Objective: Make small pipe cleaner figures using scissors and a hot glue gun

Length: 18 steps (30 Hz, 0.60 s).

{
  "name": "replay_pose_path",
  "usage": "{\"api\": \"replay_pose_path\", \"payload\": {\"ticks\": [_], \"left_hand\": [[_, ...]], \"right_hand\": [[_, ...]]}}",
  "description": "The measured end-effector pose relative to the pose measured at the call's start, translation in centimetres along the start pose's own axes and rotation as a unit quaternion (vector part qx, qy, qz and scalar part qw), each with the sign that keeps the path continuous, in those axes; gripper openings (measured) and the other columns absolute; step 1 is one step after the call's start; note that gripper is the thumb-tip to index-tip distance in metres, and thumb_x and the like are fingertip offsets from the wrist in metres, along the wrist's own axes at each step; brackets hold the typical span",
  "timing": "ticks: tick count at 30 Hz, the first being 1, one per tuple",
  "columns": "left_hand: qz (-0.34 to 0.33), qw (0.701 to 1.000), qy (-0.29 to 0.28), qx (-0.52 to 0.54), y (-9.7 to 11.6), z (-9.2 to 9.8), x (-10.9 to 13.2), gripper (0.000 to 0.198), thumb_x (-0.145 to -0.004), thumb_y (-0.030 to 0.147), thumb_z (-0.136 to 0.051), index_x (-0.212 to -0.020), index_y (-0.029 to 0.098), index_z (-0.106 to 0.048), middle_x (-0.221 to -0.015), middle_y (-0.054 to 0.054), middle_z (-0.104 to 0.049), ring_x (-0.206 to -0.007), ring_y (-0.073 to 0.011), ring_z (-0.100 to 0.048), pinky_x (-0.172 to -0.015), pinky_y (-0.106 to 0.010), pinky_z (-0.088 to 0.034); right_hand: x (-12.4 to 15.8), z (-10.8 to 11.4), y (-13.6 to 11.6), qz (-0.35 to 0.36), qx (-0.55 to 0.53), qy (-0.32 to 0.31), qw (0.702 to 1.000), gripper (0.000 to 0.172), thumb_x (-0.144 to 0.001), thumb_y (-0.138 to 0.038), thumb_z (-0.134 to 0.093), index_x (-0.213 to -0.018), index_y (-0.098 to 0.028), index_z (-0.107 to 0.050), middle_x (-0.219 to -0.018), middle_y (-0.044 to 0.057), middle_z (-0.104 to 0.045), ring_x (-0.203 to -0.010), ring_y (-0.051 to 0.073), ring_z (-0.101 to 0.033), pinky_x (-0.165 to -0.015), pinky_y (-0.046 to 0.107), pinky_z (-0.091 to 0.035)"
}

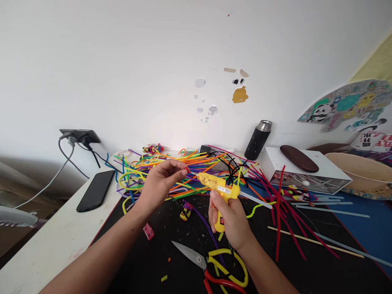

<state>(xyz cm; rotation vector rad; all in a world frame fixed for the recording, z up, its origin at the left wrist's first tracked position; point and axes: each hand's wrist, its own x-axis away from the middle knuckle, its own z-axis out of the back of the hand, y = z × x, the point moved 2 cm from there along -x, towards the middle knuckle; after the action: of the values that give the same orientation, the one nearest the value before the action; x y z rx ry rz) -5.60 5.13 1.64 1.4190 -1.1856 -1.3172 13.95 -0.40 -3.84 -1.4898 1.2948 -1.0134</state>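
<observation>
My right hand (231, 220) is wrapped round the handle of a yellow hot glue gun (216, 183), with a translucent glue stick (255, 199) poking out of its back end. Its nozzle points left, close to the fingertips of my left hand (163, 179). Thumb and forefinger there pinch a tiny red piece (186, 168); whether it touches the nozzle I cannot tell. Below on the black mat lie a small multicoloured pipe-cleaner figure (186, 212) with a purple pipe cleaner (205, 220) beside it, and scissors (196, 256) with handles in yellow and red.
Many coloured pipe cleaners (141, 171) spread along the wall. At left lies a phone (95, 191) near a wall socket with cords. A black flask (259, 141), a white box (309, 171) and a round basket (361, 167) stand at right. Small scraps and a pink block (148, 231) dot the mat.
</observation>
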Motion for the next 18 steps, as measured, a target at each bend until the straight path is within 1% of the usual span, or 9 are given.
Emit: {"api": "replay_pose_path", "payload": {"ticks": [6, 11, 18], "left_hand": [[0.0, 1.0, 0.004, 0.009, 0.03, 0.07, -0.12, 0.033, -0.064, 0.036, -0.101, -0.084, 0.019, -0.08, -0.08, -0.001, -0.073, -0.074, -0.0136, -0.064, -0.07, -0.023, -0.052], [-0.004, 1.0, 0.001, 0.001, -0.15, 0.18, -0.2, 0.032, -0.066, 0.036, -0.1, -0.084, 0.019, -0.08, -0.082, -0.001, -0.074, -0.076, -0.014, -0.065, -0.072, -0.024, -0.052], [-0.003, 1.0, 0.003, -0.005, -0.03, 0.01, -0.16, 0.034, -0.065, 0.039, -0.1, -0.083, 0.019, -0.079, -0.08, -0.001, -0.074, -0.075, -0.0148, -0.065, -0.071, -0.025, -0.052]], "right_hand": [[0.08, -0.12, -0.13, 0.002, 0.006, 0.001, 1.0, 0.058, -0.09, -0.071, -0.069, -0.064, -0.021, -0.055, -0.035, -0.005, -0.046, -0.029, 0.011, -0.045, -0.036, 0.023, -0.034], [0.07, -0.09, -0.2, -0.002, 0.005, 0.004, 1.0, 0.058, -0.09, -0.071, -0.07, -0.064, -0.021, -0.055, -0.036, -0.005, -0.046, -0.029, 0.011, -0.046, -0.036, 0.022, -0.034], [0.16, -0.18, -0.29, -0.008, 0.018, -0.006, 1.0, 0.059, -0.09, -0.073, -0.067, -0.065, -0.021, -0.054, -0.035, -0.005, -0.046, -0.029, 0.011, -0.045, -0.038, 0.023, -0.033]]}}
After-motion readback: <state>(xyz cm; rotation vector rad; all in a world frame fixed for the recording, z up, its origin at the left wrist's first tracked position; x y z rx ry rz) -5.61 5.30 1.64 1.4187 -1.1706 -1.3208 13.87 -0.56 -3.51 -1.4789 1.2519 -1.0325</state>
